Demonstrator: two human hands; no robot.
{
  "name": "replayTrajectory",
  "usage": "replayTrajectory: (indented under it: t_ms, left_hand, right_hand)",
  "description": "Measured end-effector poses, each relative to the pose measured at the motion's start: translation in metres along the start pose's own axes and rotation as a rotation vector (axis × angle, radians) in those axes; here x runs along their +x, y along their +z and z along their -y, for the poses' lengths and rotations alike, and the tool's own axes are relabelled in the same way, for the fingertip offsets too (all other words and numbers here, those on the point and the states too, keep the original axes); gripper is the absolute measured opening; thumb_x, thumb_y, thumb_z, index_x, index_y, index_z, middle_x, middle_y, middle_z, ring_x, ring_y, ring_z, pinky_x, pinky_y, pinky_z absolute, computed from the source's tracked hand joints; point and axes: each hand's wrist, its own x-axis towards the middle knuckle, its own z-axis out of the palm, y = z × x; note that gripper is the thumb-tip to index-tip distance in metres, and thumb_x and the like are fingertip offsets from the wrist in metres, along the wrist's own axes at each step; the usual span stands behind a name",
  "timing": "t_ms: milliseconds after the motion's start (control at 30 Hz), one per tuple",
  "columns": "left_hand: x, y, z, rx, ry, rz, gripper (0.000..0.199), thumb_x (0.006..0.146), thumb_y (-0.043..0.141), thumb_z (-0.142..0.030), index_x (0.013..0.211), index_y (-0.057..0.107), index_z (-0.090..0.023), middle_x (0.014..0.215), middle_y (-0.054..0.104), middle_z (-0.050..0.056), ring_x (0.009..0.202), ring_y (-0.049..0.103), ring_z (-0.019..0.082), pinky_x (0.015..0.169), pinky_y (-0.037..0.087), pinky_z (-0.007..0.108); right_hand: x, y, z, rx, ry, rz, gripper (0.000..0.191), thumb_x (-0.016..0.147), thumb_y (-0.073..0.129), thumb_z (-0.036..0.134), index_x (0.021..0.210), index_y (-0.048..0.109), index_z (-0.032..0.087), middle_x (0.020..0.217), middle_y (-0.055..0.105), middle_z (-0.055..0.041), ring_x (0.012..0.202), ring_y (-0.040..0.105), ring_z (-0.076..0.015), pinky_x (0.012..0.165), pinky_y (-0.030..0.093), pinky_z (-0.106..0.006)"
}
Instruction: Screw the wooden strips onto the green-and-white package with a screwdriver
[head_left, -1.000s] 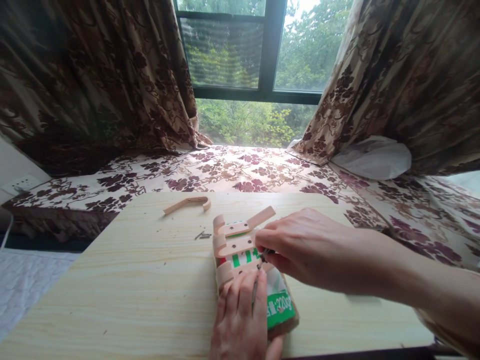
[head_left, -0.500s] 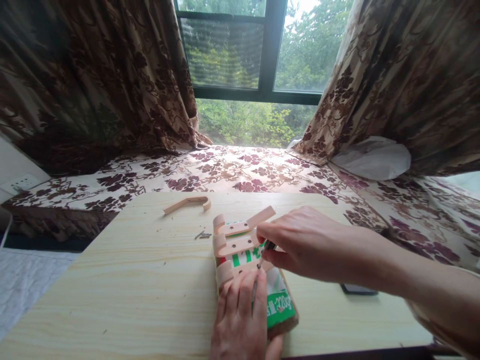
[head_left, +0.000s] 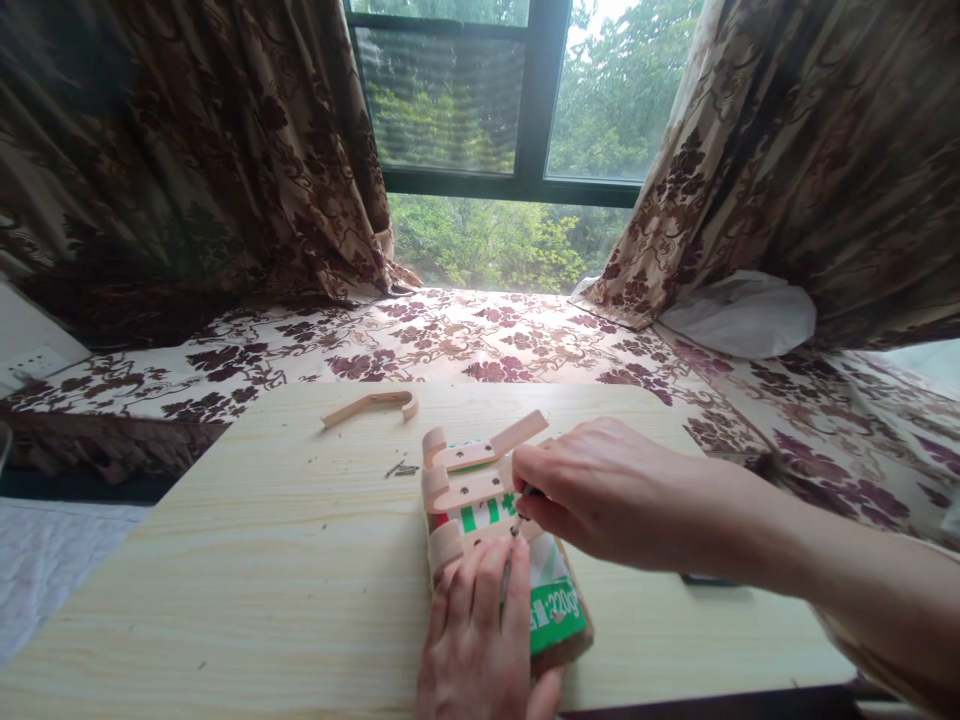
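Observation:
A package with green and white print lies flat on the table, with several curved wooden hooks across it. The farthest wooden hook and the middle one show dark screw holes. My left hand presses its fingers over the nearest wooden hook, its thumb by the package's near edge. My right hand is closed round a small dark-handled screwdriver, mostly hidden in the fist. Its tip points down at the nearest hook, beside my left fingertips. A thin metal piece shows between my left fingers; its kind is unclear.
Another wooden hook lies at the table's far left. Several screws are left of the package. A dark flat object lies partly under my right forearm. Behind the wooden table is a flower-patterned window seat.
The view has shifted slightly, so the table things sit a little further left. My right hand has turned slightly at the screwdriver; my left hand keeps its hold.

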Motion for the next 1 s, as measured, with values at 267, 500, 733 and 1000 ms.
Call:
replayTrajectory:
  t_ms: [267, 500, 733, 1000]
  left_hand:
    - [-0.002, 0.001, 0.0, -0.005, -0.007, -0.013, 0.057, 0.077, 0.052, -0.052, 0.121, 0.053, -0.016, 0.117, 0.059, 0.009, 0.114, 0.048, 0.024, 0.099, 0.032, 0.036]
    - [-0.002, 0.001, 0.0, 0.0, -0.012, 0.012, 0.056, 0.076, 0.054, -0.05, 0.12, 0.053, -0.017, 0.118, 0.06, 0.008, 0.113, 0.049, 0.023, 0.099, 0.03, 0.035]
    - [0.002, -0.016, 0.004, 0.125, 0.053, 0.095, 0.053, 0.078, 0.052, -0.055, 0.115, 0.056, -0.017, 0.112, 0.063, 0.006, 0.108, 0.052, 0.022, 0.091, 0.036, 0.035]
    - [-0.001, -0.016, 0.018, 0.322, 0.23, 0.134, 0.037, 0.082, 0.057, -0.027, 0.118, 0.056, -0.02, 0.111, 0.065, 0.001, 0.104, 0.054, 0.018, 0.086, 0.038, 0.031]
  right_hand:
    - [0.0, -0.005, 0.0, 0.079, -0.12, -0.013, 0.017, 0.088, 0.047, 0.023, 0.072, 0.05, 0.019, 0.066, 0.059, 0.0003, 0.057, 0.045, -0.0122, 0.05, 0.023, -0.027]
    - [0.01, 0.017, -0.003, 0.104, 0.032, -0.095, 0.021, 0.092, 0.041, 0.031, 0.081, 0.053, 0.017, 0.063, 0.056, -0.0021, 0.053, 0.042, -0.0127, 0.049, 0.019, -0.027]
    - [0.001, 0.019, 0.003, 0.16, 0.069, -0.12, 0.02, 0.092, 0.039, 0.03, 0.077, 0.046, 0.019, 0.059, 0.051, 0.001, 0.05, 0.035, -0.0107, 0.049, 0.018, -0.027]
    - [-0.013, 0.013, -0.006, 0.242, 0.106, -0.195, 0.021, 0.09, 0.043, 0.029, 0.071, 0.042, 0.021, 0.06, 0.048, 0.0035, 0.051, 0.033, -0.0095, 0.05, 0.02, -0.026]
